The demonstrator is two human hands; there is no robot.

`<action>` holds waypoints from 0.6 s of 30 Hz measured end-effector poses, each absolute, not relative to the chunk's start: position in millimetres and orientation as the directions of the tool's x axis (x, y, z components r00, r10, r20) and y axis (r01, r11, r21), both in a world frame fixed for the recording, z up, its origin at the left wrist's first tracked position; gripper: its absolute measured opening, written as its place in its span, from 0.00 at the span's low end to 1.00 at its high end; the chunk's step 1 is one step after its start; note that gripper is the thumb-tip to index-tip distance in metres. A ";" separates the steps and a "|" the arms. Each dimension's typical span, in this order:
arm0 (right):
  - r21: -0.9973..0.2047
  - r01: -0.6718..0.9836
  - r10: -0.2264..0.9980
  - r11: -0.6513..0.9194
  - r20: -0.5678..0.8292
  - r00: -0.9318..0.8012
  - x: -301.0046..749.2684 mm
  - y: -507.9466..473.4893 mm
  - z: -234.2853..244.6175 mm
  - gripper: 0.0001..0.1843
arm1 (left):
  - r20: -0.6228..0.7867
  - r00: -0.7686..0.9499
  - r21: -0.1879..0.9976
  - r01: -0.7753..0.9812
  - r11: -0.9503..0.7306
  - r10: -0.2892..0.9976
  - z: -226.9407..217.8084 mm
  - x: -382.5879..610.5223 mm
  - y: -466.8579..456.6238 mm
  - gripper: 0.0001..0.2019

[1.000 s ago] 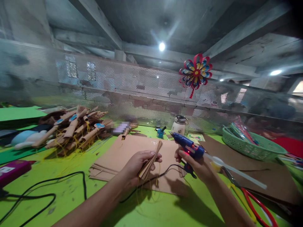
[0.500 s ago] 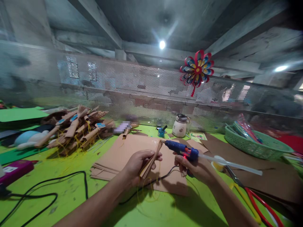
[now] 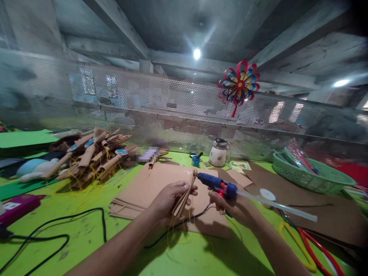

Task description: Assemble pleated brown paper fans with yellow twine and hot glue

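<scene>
My left hand (image 3: pixel 171 199) is closed around a pleated strip of brown paper (image 3: pixel 184 199), its folds fanning out toward the bottom. In my right hand (image 3: pixel 230 201) is a blue hot glue gun (image 3: pixel 212 181) with a red light lit and a long clear glue stick (image 3: pixel 287 209) sticking out behind. The gun's nozzle is at the top end of the folded paper; whether it touches I cannot tell. Yellow thread (image 3: pixel 184 230) hangs below the paper. Beneath both hands lies a stack of brown paper sheets (image 3: pixel 155 180).
Rolled brown paper pieces (image 3: pixel 94 153) with yellow threads are heaped at left. A black cord (image 3: pixel 86 211) crosses the green table (image 3: pixel 115 253). Scissors (image 3: pixel 301 237) and a white spool (image 3: pixel 267 194) lie right, near a green basket (image 3: pixel 313 180). A jar (image 3: pixel 218 153) stands at the back.
The glue gun in my right hand has shifted slightly left, its nozzle still near the paper's top end. The folded paper has turned a little more upright in my left hand.
</scene>
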State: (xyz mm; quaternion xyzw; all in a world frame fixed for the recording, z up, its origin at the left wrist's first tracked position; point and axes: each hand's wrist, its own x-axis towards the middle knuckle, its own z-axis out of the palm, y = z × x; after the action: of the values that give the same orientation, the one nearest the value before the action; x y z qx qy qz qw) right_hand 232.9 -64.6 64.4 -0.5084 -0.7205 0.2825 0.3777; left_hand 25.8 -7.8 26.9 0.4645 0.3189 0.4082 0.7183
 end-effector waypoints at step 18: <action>-0.524 0.734 0.884 0.431 0.406 -0.229 224.2 -74.4 64.0 0.15 | -0.045 0.509 0.903 -0.348 0.253 0.859 23.8 25.7 -6.0 0.09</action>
State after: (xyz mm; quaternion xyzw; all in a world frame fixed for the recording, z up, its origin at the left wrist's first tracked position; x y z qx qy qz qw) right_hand 224.2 -74.4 64.0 -0.5214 -0.7761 0.1115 0.3367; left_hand 25.7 -6.0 23.8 0.4551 0.2812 0.4078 0.7399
